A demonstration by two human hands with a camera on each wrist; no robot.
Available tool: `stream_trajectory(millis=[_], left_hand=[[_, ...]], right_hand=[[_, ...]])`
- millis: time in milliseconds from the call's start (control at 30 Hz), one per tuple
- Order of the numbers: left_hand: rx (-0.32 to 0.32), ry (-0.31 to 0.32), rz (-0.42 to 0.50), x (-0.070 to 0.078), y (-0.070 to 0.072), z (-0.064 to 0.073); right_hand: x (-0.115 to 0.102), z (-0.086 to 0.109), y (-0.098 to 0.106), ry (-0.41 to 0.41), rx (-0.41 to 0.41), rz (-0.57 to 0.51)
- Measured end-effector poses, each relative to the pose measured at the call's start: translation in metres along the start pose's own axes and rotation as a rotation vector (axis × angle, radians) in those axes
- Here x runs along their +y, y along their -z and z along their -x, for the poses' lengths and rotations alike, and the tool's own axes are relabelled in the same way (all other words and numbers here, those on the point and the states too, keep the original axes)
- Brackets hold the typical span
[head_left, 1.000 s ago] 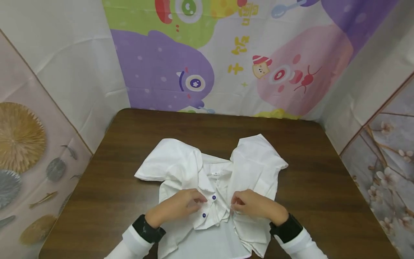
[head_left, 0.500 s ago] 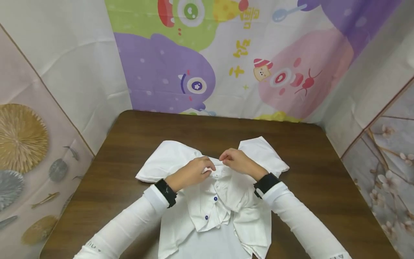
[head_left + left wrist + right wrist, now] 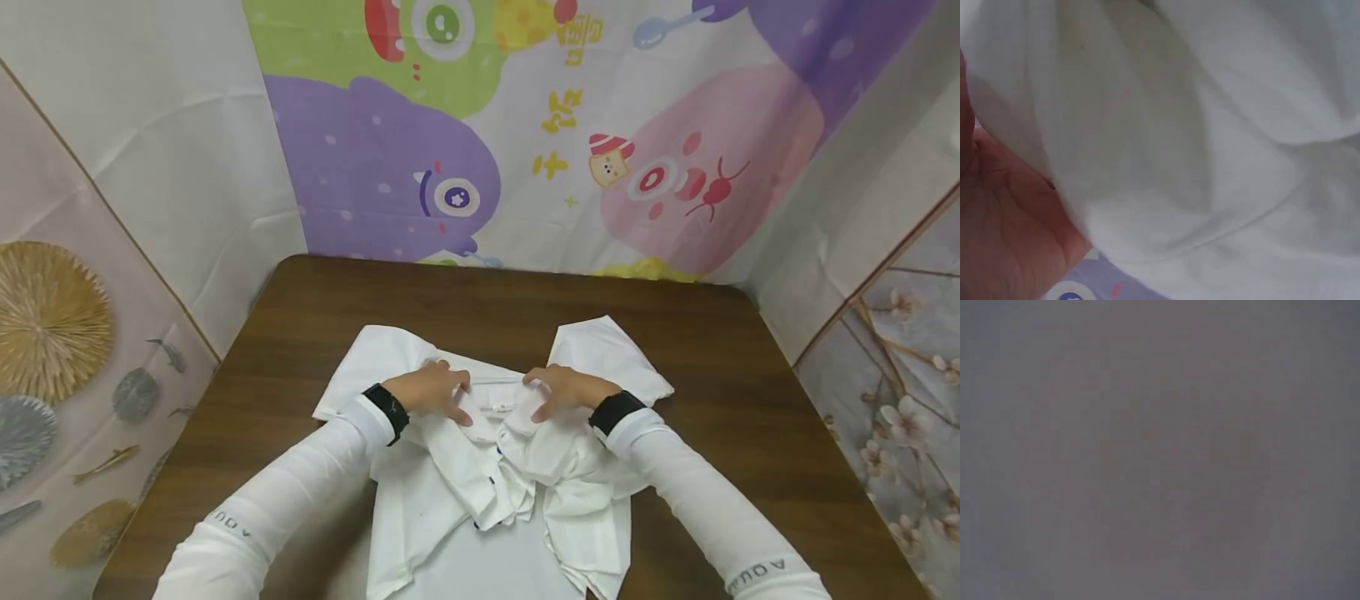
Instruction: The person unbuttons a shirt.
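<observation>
A white shirt [image 3: 498,554] with dark blue buttons lies spread on the brown table in the head view, its collar near the middle. My left hand [image 3: 429,390] grips the left side of the collar, thumb and fingers curved around the cloth. On the opposite side, my right hand [image 3: 572,390] holds the collar's right side in the same manner. A small label [image 3: 501,407] shows at the neckline between them. In the left wrist view, white cloth [image 3: 1147,162] hangs over the left palm [image 3: 1013,231]. The right wrist view is a grey blur.
The brown wooden table [image 3: 480,292] has rounded far corners. Behind it hangs a cartoon-printed cloth [image 3: 390,175]. Patterned panels [image 3: 885,400] stand at both sides. The shirt's sleeves [image 3: 607,350] spread out toward the back left and back right.
Both hands have moved from the shirt's front up to the neckline, then parted and taken hold of the collar's two sides. The front flaps have shifted, covering most of the buttons.
</observation>
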State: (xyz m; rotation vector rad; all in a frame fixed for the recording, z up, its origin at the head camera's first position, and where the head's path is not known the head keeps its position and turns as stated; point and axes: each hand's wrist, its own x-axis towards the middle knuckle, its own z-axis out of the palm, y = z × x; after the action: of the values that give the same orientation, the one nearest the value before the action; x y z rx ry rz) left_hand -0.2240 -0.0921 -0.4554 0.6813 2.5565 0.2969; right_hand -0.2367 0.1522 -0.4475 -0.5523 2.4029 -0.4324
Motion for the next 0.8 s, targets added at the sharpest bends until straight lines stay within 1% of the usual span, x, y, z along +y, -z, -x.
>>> stream_trajectory(millis=[67,167,267,333,367,400,467,533,567,667,733,800], left_hand=[[-0.002,-0.002,0.015,-0.002,0.001,0.001],[0.013,-0.039,0.001,-0.004,0.001,0.001],[0.05,-0.091,-0.022,-0.005,0.003,0.002],[0.086,-0.135,-0.022,-0.006,0.007,0.003],[0.098,-0.166,0.002,-0.006,0.01,0.004],[0.111,-0.199,0.038,-0.007,0.014,0.004],[0.129,-0.272,0.136,-0.009,0.024,0.007],[0.14,-0.319,0.256,-0.01,0.036,0.012],[0.148,-0.332,0.324,-0.01,0.042,0.016],[0.192,-0.357,0.471,-0.009,0.061,0.028],[0.223,-0.371,0.553,-0.006,0.072,0.037],[0.242,-0.39,0.631,-0.003,0.081,0.045]], right_hand=[[0.003,0.003,0.001,-0.004,0.004,0.007],[0.006,0.006,0.004,0.024,0.04,0.053],[0.009,0.009,0.009,0.114,0.102,0.114],[0.01,0.011,0.014,0.183,0.134,0.112],[0.01,0.013,0.018,0.215,0.147,0.105],[0.009,0.016,0.022,0.243,0.156,0.086],[0.006,0.023,0.033,0.276,0.156,0.016],[0.002,0.032,0.045,0.292,0.155,-0.072],[0.0,0.038,0.051,0.296,0.156,-0.116],[-0.009,0.056,0.07,0.334,0.152,-0.237],[-0.014,0.069,0.081,0.347,0.158,-0.295],[-0.018,0.081,0.091,0.372,0.175,-0.326]])
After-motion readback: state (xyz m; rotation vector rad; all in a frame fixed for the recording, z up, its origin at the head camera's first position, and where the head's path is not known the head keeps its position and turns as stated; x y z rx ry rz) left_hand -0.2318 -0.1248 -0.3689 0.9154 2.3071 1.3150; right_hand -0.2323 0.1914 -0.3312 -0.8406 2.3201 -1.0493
